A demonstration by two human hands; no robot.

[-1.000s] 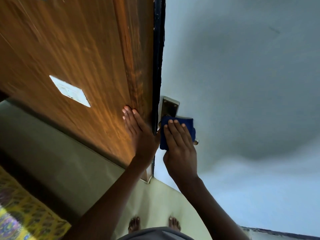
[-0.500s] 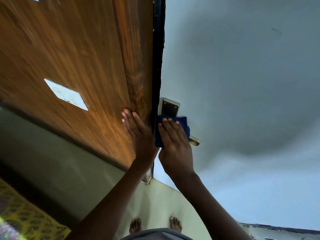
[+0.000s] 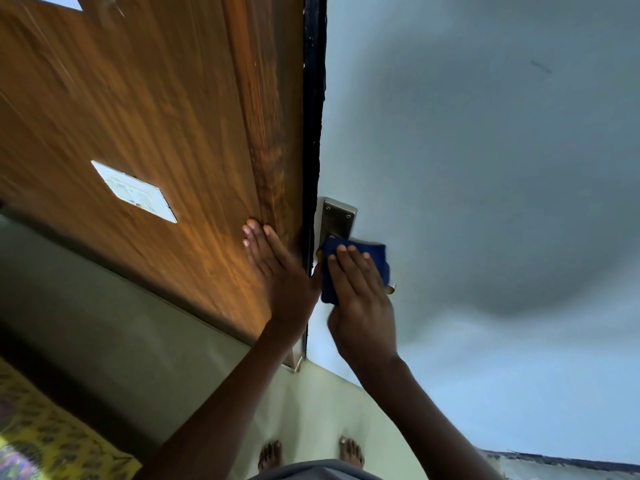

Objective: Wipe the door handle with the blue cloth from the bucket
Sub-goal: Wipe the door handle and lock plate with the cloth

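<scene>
The metal door handle has a steel backplate on the pale blue door face; its lever is mostly hidden, with only its tip showing at the right of my fingers. My right hand presses the folded blue cloth over the lever, fingers flat on top of the cloth. My left hand lies flat and open against the brown wooden surface just left of the black door edge. No bucket is in view.
A white switch plate sits on the wooden surface at the left. A yellow patterned fabric lies at the lower left. My bare feet stand on the pale green floor below the handle.
My right hand and the cloth slid left along the lever toward the door edge, then back right, covering most of the lever again. My left hand stayed flat on the wood.
</scene>
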